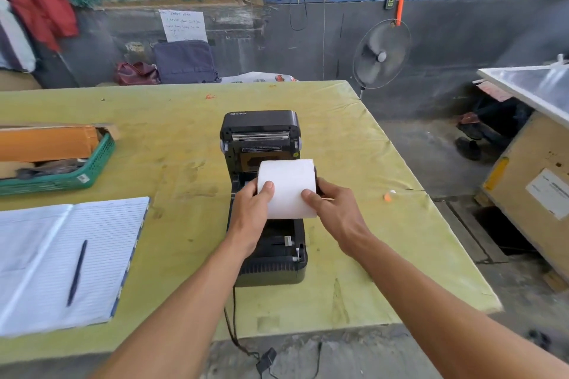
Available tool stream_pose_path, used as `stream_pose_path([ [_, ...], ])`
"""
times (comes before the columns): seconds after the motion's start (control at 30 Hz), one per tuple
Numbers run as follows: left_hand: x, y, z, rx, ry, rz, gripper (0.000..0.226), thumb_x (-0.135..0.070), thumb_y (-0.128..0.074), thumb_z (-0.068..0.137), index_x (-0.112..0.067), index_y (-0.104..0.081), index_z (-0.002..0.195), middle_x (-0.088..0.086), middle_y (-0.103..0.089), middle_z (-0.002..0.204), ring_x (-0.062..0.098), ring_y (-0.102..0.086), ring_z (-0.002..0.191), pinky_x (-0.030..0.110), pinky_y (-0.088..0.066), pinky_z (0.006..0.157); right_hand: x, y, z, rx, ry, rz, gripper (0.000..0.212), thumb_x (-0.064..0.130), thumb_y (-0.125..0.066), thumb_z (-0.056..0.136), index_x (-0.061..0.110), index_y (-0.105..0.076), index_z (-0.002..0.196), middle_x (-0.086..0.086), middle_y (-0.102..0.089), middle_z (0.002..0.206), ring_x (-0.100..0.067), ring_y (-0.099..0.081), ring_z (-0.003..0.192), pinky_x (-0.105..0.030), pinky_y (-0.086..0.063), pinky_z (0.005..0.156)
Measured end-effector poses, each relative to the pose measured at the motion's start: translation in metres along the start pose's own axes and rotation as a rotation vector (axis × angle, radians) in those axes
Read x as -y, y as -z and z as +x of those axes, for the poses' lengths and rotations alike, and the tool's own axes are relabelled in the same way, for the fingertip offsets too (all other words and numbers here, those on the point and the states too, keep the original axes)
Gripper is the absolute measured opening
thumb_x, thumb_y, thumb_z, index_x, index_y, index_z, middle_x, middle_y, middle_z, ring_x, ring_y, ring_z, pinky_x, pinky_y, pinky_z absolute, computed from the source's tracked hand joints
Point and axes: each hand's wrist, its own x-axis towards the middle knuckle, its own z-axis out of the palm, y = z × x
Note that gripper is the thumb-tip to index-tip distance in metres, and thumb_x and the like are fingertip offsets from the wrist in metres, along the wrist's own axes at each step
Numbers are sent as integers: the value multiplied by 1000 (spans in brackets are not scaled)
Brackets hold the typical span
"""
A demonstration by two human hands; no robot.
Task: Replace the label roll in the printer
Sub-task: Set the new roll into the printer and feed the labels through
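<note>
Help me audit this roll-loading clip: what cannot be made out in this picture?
Head view only:
- Hidden: the roll bay of the printer, beneath the label roll and the left hand and right hand gripping it; whether the roll is seated cannot be told.
- Covered by both hands: the roll's ends and core.
- Too small to read: the handwritten note on the wall.
- Cut off by the left edge: the green basket and notebook.

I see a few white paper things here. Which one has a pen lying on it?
The open lined notebook at the left: a dark pen lies on it. The label roll and the note on the wall carry none.
</note>
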Motion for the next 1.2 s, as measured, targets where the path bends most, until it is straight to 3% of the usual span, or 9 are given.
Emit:
stream_pose_path([
  [0.13, 7, 17, 4, -25, 48, 22, 26, -29, -48, 101, -17, -61, 120, 5, -66, 110, 23, -63, 99, 41, -55, 83, -4, -19, 8, 53, -15, -9, 44, 25, -61, 97, 19, -57, 141, 6, -71, 118, -9, -67, 99, -26, -53, 89],
  [0.27, 13, 26, 12, -61, 91, 24, 21, -28, -48, 101, -19, -60, 116, 3, -66, 110, 21, -63, 99, 41, -56, 85, -9, -33, 20, 105, -33, -26, 48, 24, -60, 98, 18, -52, 145, 1, -68, 129, -17, -66, 112, -38, -53, 102],
  [0.43, 23, 31, 24, -99, 141, 41, 15, -29, -47, 101, -25, -61, 104, 2, -67, 106, 21, -64, 97, 44, -56, 86, -13, -44, 37, 147, -45, -33, 57, 24, -60, 99, 12, -41, 151, -5, -55, 147, -19, -58, 126, -34, -46, 107],
  [0.63, 34, 26, 39, -98, 151, 36, 16, -27, -50, 100, -20, -63, 109, 2, -68, 107, 17, -65, 94, 28, -51, 69, -20, -43, 45, 140, -32, -49, 40, 18, -58, 99, 13, -60, 138, -4, -75, 110, -23, -71, 100, -39, -57, 92],
  [0.77, 41, 24, 48, -100, 136, 79, 26, -26, -52, 100, -14, -62, 121, 4, -63, 117, 13, -64, 97, 14, -48, 64, -28, -48, 45, 121, -35, -21, 32, 15, -57, 99, 15, -65, 130, -5, -75, 113, -23, -70, 101, -42, -56, 94],
  [0.83, 43, 25, 53, -79, 157, 106, 31, -26, -53, 100, -14, -58, 128, 4, -60, 121, 15, -62, 101, 14, -47, 68, -29, -50, 45, 106, -59, -11, 31, 14, -57, 99, 16, -66, 128, -2, -74, 117, -18, -70, 104, -35, -56, 95],
  [0.97, 44, 25, 54, -54, 160, 128, 32, -25, -54, 100, -12, -59, 129, 9, -57, 123, 20, -62, 103, 24, -51, 78, -34, -50, 49, 96, -76, -5, 22, 10, -58, 98, 22, -72, 112, -5, -76, 108, -21, -72, 95, -23, -58, 80],
  [1.13, 51, 28, 53, -35, 194, 149, 33, -28, -52, 100, -16, -56, 130, 8, -55, 126, 19, -59, 106, 23, -50, 80, -39, -59, 55, 81, -106, -41, 29, 12, -59, 98, 9, -69, 125, -6, -76, 107, -24, -72, 98, -39, -59, 91],
  [1.2, 55, 31, 56, -47, 204, 151, 30, -28, -52, 100, -16, -59, 126, 8, -56, 125, 19, -60, 105, 22, -48, 77, -39, -62, 57, 76, -109, -71, 28, 13, -60, 98, 7, -70, 124, -16, -75, 105, -33, -71, 97, -48, -57, 92],
])
